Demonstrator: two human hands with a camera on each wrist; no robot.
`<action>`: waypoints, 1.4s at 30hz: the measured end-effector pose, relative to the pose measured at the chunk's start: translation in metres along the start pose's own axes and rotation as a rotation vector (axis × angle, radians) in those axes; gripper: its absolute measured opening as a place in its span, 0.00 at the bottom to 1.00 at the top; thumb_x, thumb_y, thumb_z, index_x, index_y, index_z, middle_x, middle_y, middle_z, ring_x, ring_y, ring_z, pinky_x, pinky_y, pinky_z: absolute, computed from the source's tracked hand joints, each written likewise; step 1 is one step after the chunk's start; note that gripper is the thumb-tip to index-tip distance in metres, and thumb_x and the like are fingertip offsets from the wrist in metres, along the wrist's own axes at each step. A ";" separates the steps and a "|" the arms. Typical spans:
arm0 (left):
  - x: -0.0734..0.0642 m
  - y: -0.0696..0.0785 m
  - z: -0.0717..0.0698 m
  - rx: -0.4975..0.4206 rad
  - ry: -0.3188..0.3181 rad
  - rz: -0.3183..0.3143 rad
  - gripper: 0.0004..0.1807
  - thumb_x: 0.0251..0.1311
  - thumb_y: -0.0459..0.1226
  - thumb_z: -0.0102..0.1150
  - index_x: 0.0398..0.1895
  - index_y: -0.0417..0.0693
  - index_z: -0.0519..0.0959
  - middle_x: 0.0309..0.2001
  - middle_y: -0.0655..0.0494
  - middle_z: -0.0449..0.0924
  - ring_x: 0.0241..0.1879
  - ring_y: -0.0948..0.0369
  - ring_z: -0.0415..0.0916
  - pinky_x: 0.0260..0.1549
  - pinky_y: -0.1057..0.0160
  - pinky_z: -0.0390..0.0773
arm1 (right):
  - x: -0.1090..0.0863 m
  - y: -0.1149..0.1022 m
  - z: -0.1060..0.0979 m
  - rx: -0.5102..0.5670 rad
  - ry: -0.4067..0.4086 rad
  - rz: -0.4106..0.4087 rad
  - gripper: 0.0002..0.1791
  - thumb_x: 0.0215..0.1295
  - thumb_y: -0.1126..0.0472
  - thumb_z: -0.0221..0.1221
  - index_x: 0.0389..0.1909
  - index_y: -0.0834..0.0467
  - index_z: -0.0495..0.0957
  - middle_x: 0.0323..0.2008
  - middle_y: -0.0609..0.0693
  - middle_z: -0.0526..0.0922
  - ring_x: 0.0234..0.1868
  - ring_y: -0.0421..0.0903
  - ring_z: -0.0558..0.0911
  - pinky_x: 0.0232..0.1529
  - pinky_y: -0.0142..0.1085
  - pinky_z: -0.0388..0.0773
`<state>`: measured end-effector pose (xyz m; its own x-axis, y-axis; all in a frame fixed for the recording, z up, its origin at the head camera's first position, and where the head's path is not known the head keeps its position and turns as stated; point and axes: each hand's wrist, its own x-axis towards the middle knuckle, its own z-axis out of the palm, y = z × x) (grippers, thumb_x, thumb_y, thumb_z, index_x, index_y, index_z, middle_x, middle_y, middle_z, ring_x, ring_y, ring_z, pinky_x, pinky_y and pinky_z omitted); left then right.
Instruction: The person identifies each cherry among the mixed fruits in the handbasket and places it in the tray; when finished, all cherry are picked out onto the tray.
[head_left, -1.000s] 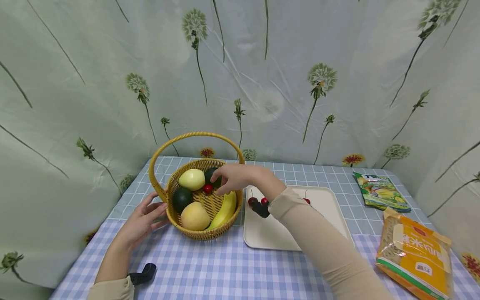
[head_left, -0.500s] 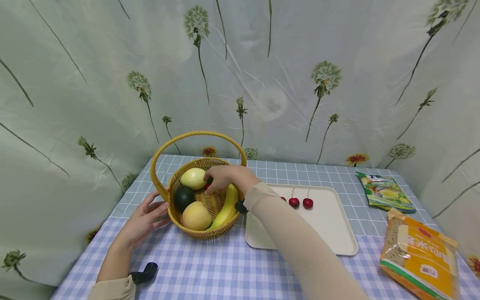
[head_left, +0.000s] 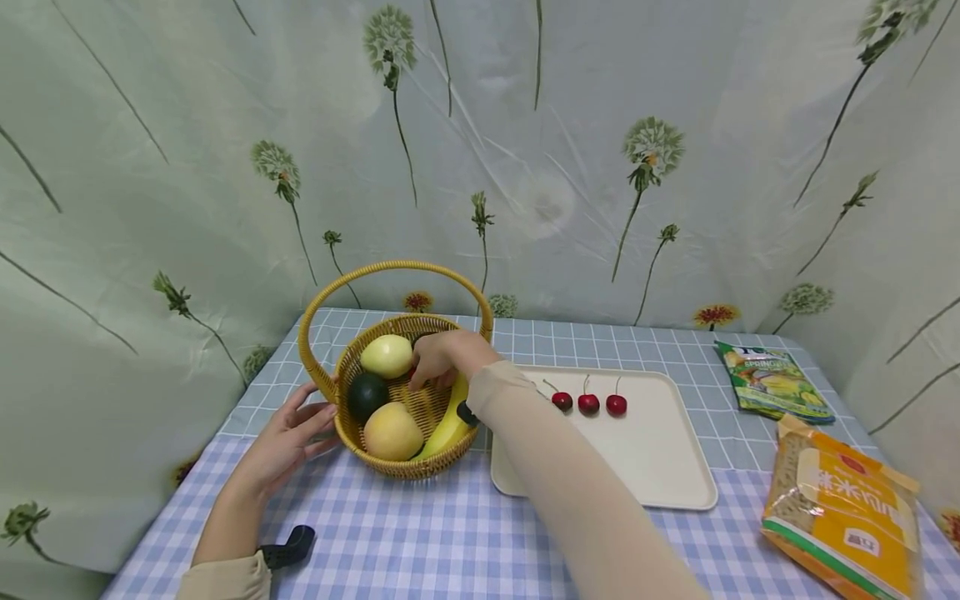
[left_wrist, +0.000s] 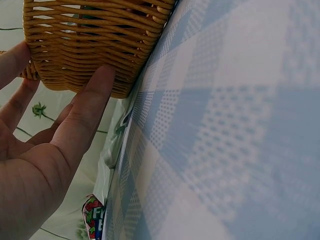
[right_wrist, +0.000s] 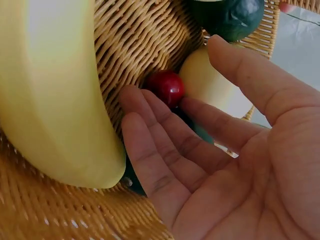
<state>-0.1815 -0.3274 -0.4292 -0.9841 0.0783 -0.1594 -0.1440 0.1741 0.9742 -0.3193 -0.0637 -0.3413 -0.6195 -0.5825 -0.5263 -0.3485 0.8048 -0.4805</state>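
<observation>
A yellow wicker basket with a tall handle holds a pale yellow lemon-like fruit, a dark green round fruit, a peach and a banana. Inside it, my right hand reaches down among the fruit. The right wrist view shows a red cherry right at the index and middle fingertips, the thumb held apart from it. Another dark green fruit lies mostly hidden behind that hand. Against the basket's left side rest the spread fingers of my left hand, thumb on the weave.
Right of the basket lies a cream tray with several cherries, partly covered by the right forearm. Farther right are a green packet and an orange-and-yellow bag of grain. A patterned curtain hangs behind the table.
My right hand has moved left and down into the basket, toward the cherry there. The right forearm's shift uncovers more of the cherries on the tray. My left hand stays on the basket.
</observation>
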 end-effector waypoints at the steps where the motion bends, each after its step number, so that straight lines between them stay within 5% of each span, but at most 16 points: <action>1: 0.000 0.000 0.000 0.000 -0.001 0.002 0.34 0.82 0.46 0.56 0.83 0.55 0.56 0.61 0.58 0.76 0.55 0.69 0.84 0.56 0.62 0.87 | 0.000 -0.001 0.000 -0.012 -0.003 0.014 0.15 0.78 0.49 0.64 0.54 0.55 0.82 0.58 0.56 0.88 0.57 0.51 0.89 0.59 0.38 0.86; 8: 0.000 0.001 0.000 0.003 -0.007 0.007 0.34 0.82 0.46 0.56 0.84 0.55 0.55 0.62 0.57 0.76 0.55 0.69 0.84 0.56 0.61 0.88 | 0.002 -0.004 0.002 -0.008 -0.011 0.046 0.15 0.77 0.49 0.65 0.55 0.52 0.81 0.57 0.56 0.89 0.55 0.49 0.89 0.53 0.34 0.87; 15: 0.000 0.001 0.000 0.010 -0.007 0.009 0.34 0.82 0.46 0.56 0.83 0.56 0.56 0.62 0.56 0.76 0.55 0.69 0.84 0.56 0.60 0.88 | 0.000 -0.002 0.004 0.043 -0.028 0.004 0.16 0.77 0.53 0.65 0.60 0.52 0.80 0.59 0.55 0.85 0.59 0.50 0.86 0.58 0.37 0.86; 23: 0.000 0.001 0.000 0.015 -0.002 0.001 0.34 0.82 0.46 0.56 0.83 0.56 0.56 0.63 0.57 0.75 0.55 0.69 0.84 0.57 0.60 0.88 | 0.001 -0.003 0.006 0.021 -0.049 -0.042 0.10 0.75 0.58 0.68 0.53 0.53 0.83 0.41 0.42 0.81 0.50 0.46 0.84 0.47 0.32 0.84; 27: -0.001 0.002 0.000 0.015 -0.002 0.003 0.34 0.82 0.45 0.56 0.84 0.56 0.55 0.63 0.57 0.75 0.55 0.69 0.84 0.57 0.60 0.88 | 0.001 -0.005 0.008 -0.011 -0.051 -0.044 0.02 0.74 0.59 0.68 0.41 0.49 0.84 0.37 0.40 0.80 0.46 0.44 0.83 0.49 0.35 0.84; 31: -0.001 0.002 0.000 0.015 -0.006 0.000 0.35 0.82 0.46 0.56 0.84 0.56 0.55 0.63 0.57 0.75 0.55 0.69 0.84 0.57 0.60 0.88 | 0.001 -0.006 0.008 -0.044 -0.065 -0.030 0.07 0.73 0.60 0.68 0.34 0.47 0.81 0.33 0.40 0.78 0.41 0.42 0.80 0.51 0.36 0.83; 42: 0.000 0.001 0.000 -0.002 0.004 -0.012 0.35 0.82 0.46 0.57 0.84 0.56 0.54 0.61 0.62 0.77 0.55 0.70 0.84 0.55 0.62 0.87 | 0.002 -0.009 0.014 -0.071 -0.041 -0.060 0.09 0.73 0.67 0.66 0.49 0.57 0.79 0.35 0.45 0.74 0.31 0.44 0.73 0.29 0.30 0.70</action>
<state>-0.1816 -0.3269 -0.4288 -0.9828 0.0723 -0.1701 -0.1557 0.1725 0.9726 -0.3079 -0.0733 -0.3479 -0.5672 -0.6326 -0.5273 -0.4340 0.7738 -0.4614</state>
